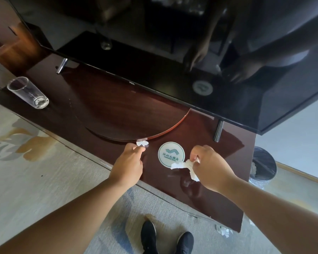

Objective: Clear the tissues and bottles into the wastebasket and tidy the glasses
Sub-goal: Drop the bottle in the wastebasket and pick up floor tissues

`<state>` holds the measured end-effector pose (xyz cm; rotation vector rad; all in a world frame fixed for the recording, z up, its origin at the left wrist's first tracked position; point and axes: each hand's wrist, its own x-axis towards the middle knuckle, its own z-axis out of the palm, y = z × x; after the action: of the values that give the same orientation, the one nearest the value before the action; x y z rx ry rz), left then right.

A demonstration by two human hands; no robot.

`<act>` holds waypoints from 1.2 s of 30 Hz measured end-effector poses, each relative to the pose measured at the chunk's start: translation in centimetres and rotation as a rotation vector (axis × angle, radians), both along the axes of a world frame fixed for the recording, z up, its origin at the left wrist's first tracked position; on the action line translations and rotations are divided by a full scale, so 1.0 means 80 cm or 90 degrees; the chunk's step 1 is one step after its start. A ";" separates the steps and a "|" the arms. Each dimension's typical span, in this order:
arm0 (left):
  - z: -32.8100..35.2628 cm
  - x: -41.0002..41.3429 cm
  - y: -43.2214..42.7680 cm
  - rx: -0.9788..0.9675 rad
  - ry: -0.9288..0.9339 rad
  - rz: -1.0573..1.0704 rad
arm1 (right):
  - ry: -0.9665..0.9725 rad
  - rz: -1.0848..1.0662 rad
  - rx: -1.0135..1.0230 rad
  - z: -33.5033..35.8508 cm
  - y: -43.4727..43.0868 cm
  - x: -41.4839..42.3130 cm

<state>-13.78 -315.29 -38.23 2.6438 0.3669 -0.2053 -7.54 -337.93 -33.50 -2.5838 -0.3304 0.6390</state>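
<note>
One glass [28,93] stands upright at the far left of the table [231,153], well apart from both hands. It is clear, hard, smooth and breakable, and looks empty. A rim pinch would likely slip, so wrap the fingers round the mid-wall.

Left hand [129,158]: fingertips pinch a small tissue scrap [142,143] at the near edge of the round wooden board [127,110]. The scrap is near weightless, soft and tears easily, so a fingertip pinch is enough.

One coaster [171,155], a white disc with a green logo, lies flat between the hands.

Right hand [207,162]: fingers curl round a bigger crumpled tissue [184,166], whose loose end hangs over the coaster's near right edge. It is soft and compressible, and balling it into the fist would stop it trailing.

One floor tissue [224,230] lies as a wad on the carpet by the table's near right corner. It is just as light, and any grab works.

One wastebasket [263,164] stands on the floor right of the table. It is bag-lined, with something white inside, probably tissue.

Count:
- Glasses: 1 on the table.
- Tissues outside the bin: 3, two in hand and one on the floor.
- Bottles: 0 in view.

The TV [173,52] screen reflects a glass shape; whether that is a second glass cannot be told.
</note>
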 end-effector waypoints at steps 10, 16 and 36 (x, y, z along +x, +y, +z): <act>-0.014 0.008 -0.010 0.014 0.070 0.036 | -0.002 0.024 0.003 -0.001 -0.007 -0.005; -0.013 0.018 -0.021 0.025 0.099 0.048 | 0.009 0.024 -0.001 -0.003 -0.014 -0.008; -0.017 0.018 -0.028 -0.053 -0.020 0.038 | 0.005 0.024 0.008 0.003 -0.012 0.001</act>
<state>-12.30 -317.54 -39.56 2.5476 0.4176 -0.1571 -7.47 -338.92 -33.23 -2.5682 -0.3793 0.6585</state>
